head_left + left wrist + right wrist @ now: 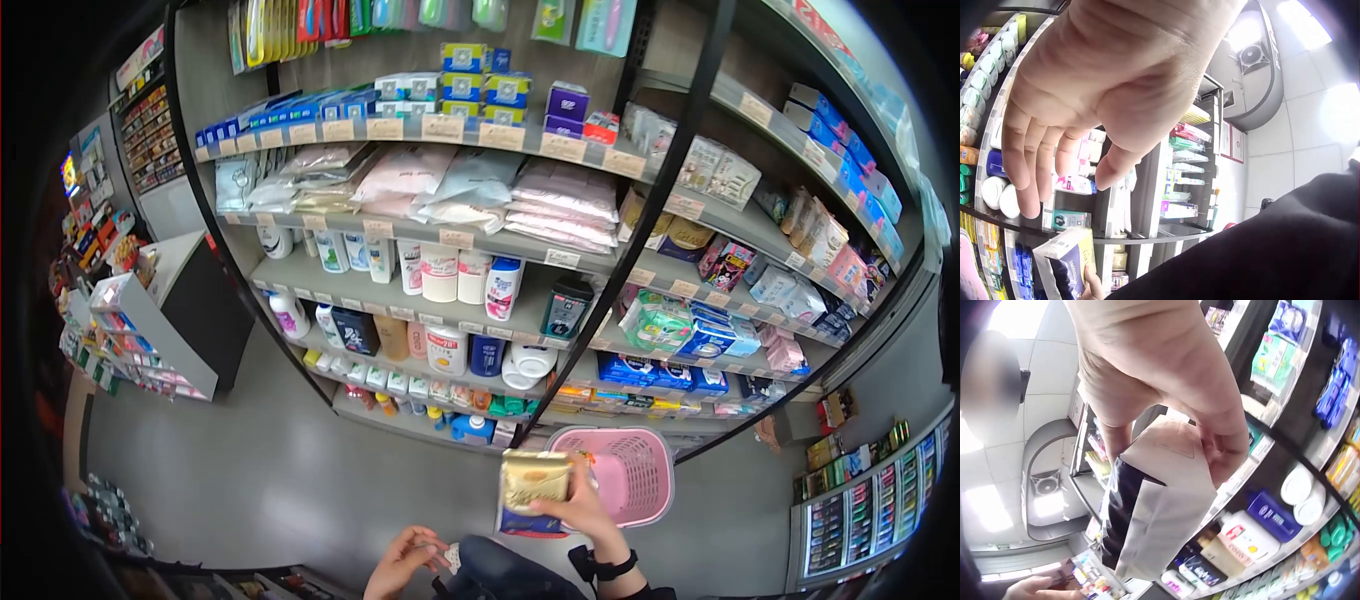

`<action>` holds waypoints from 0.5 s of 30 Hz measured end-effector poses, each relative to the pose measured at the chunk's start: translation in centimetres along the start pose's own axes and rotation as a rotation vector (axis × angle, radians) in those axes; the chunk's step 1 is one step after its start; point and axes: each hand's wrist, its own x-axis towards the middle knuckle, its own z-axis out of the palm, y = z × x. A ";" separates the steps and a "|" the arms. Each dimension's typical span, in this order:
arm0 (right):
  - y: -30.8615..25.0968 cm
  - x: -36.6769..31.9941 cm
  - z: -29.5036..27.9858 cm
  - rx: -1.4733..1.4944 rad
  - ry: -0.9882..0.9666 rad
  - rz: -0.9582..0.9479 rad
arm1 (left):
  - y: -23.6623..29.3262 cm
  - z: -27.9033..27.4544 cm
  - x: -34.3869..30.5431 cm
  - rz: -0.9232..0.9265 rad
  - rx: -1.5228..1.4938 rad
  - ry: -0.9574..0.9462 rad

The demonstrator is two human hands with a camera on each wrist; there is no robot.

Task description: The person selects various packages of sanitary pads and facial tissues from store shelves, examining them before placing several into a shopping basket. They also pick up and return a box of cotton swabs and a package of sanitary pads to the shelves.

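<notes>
My right hand (580, 505) grips a gold and dark-blue packet (535, 482) by its side, thumb across the front. In the right wrist view the packet's white folded end (1163, 512) and a dark side face show below the fingers. It is held up beside a pink plastic basket (668, 490), overlapping its left side in the head view. My left hand (408, 562) hangs to the left of the packet, apart from it. From the left wrist, the palm (1110, 81) shows with loosely bent fingers and nothing held.
A tall shelf unit (420, 230) in front carries bottles, soft packs (565, 205) and small boxes (465, 85). Its right section, behind a black post (665, 190), holds more packs (660, 322). A counter (185, 300) stands left, a low rack (870, 510) right.
</notes>
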 end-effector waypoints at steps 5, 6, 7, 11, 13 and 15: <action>-1.2 1.8 -3.6 0.118 0.219 0.029 | 0.9 -3.0 1.2 -0.014 0.026 0.007; -1.2 2.1 -4.1 0.125 0.293 0.030 | 1.3 -3.4 1.5 -0.017 0.002 0.018; -1.0 2.5 -4.7 0.130 0.293 0.048 | 1.6 -3.9 1.9 -0.013 0.022 0.032; -0.1 4.7 -6.5 0.112 0.430 0.053 | 3.3 -5.5 5.5 -0.015 0.057 0.073; -0.2 6.2 -7.3 0.116 0.499 0.039 | 4.3 -6.2 8.3 -0.022 0.073 0.082; -0.4 7.7 -8.3 0.124 0.533 0.039 | 5.9 -6.2 11.4 -0.009 0.097 0.104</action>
